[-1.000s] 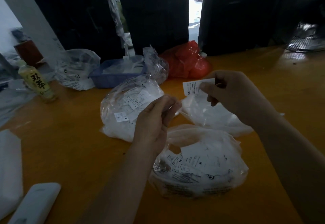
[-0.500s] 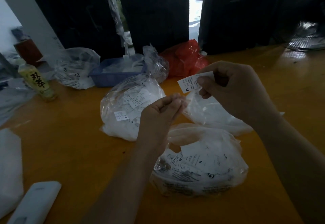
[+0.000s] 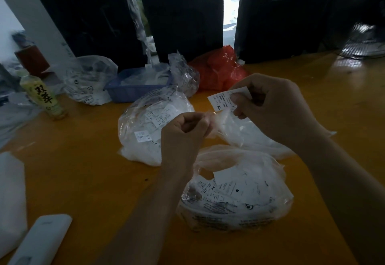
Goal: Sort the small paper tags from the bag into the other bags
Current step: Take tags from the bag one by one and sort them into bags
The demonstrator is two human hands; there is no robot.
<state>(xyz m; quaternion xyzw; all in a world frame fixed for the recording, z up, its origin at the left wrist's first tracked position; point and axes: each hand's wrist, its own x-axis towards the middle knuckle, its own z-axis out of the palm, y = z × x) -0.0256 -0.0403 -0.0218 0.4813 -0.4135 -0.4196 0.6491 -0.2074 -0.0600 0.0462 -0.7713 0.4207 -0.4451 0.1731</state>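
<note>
**A:** Head view, only angle going. Right hand up over the yellow table, pinching one paper tag between thumb and fingers, "XS" readable on it. Left hand curled tight, pinching the lip of the clear bag lying just behind it. Source bag nearest the body, stuffed with tags, an "XS" and an "M" showing through the plastic. Another full bag just left of the hands, "S" and "XL" slips visible inside.

**B:** So what's different from a second ago?

**A:** Tag tipped down and drifted left, closer to the bag mouth. Left hand crept right and up, thumb and fingers now bunched on the plastic edge instead of hovering loose. Hands nearly together now, almost touching at the bag lip.

**B:** Meaning the drop is coming?

**A:** Looks that way. Probably mid-insert: mouth being pulled open, tag lined up just above it. Not in yet though, tag fully outside the plastic. Can't tell how wide the opening actually is, too dim and crinkly. Plenty left in the source bag, so early-to-middle of the sorting at a guess.

**B:** Rest of the table?

**A:** Green tea bottle far left, blue tray and red bag at the back.
</note>
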